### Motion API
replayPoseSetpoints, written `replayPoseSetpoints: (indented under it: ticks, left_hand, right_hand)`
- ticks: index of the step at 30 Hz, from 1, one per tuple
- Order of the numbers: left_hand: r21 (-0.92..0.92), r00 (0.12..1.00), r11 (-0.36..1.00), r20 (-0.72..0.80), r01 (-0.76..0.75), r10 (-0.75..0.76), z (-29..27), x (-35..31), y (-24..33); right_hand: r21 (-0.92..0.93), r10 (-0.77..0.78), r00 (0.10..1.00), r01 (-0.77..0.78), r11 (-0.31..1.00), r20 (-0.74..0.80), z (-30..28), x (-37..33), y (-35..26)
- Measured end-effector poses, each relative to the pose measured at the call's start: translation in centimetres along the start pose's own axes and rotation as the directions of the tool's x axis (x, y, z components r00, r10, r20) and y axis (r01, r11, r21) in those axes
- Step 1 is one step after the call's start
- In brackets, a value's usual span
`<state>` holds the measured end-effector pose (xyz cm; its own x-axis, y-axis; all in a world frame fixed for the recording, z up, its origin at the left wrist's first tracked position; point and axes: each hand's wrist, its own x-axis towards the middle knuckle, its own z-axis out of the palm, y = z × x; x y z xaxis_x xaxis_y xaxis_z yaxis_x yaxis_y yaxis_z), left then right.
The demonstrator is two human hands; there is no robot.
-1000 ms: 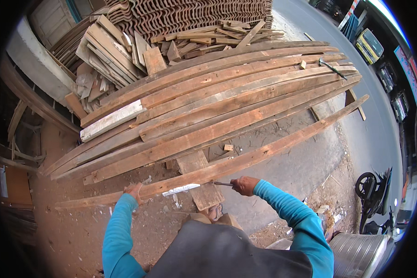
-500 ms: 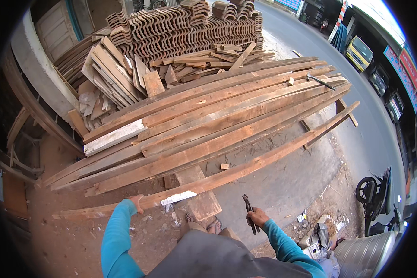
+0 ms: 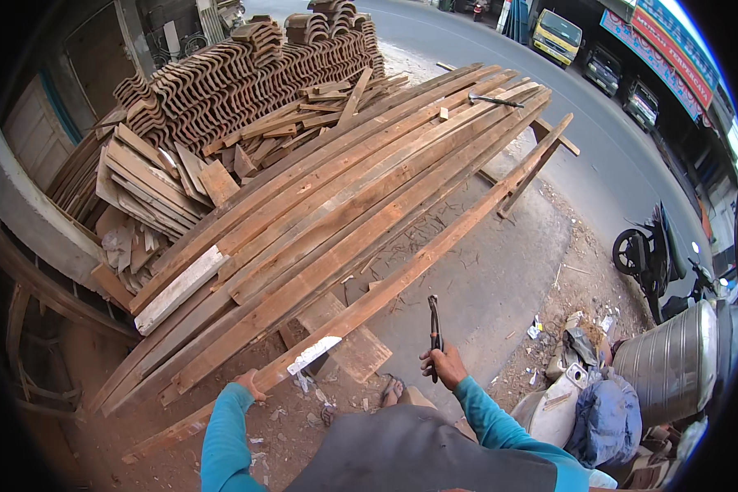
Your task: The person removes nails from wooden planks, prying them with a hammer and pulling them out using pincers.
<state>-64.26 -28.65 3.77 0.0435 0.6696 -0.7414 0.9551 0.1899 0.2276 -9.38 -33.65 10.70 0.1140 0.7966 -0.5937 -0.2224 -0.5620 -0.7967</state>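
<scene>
My left hand [image 3: 251,385] is closed around the near end of a long wooden beam [image 3: 422,261], just beside a white-painted patch on it. This beam slants from the lower left to the far right, where its end rests on a wooden support. In my right hand [image 3: 445,366] I hold dark metal pincers [image 3: 434,316], head pointing up and away from me, apart from the beam. Beyond it, several more long beams [image 3: 344,283] lie side by side. A claw hammer [image 3: 496,102] rests on their far right end.
Stacked roof tiles [image 3: 221,82] and a pile of short boards [image 3: 152,180] stand at the back left. A short plank [image 3: 361,353] lies under the held beam. To the right are a ribbed metal drum [image 3: 662,361], a blue bundle [image 3: 607,420], a parked motorcycle [image 3: 652,254] and the road.
My view has turned to the right, so the beams slant more steeply. The pincers have swung more upright in my right hand. My left hand remains on the beam.
</scene>
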Motion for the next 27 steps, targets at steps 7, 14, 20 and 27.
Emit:
replayPoseSetpoints:
  ticks: [7,14,20,27]
  left_hand:
    - [-0.004,0.996,1.0,-0.082,-0.026,0.025,1.8,0.0,-0.8]
    - [0.011,0.977,0.997,-0.203,-0.07,0.071,0.0,0.1,2.1]
    - [0.039,0.981,0.998,-0.186,-0.05,0.057,0.7,-0.6,1.7]
    - [0.06,0.989,0.998,-0.145,-0.032,0.04,0.7,-1.0,1.6]
  right_hand:
    - [-0.471,0.036,0.996,0.004,0.882,0.077,5.9,-2.9,2.2]
    - [-0.278,-0.591,0.801,0.549,0.788,-0.096,12.8,-6.1,-7.9]
    - [-0.521,-0.686,0.698,0.515,0.681,-0.206,16.0,-3.5,-1.8]
    - [-0.794,-0.027,0.879,0.443,0.417,0.476,15.6,-6.9,3.6]
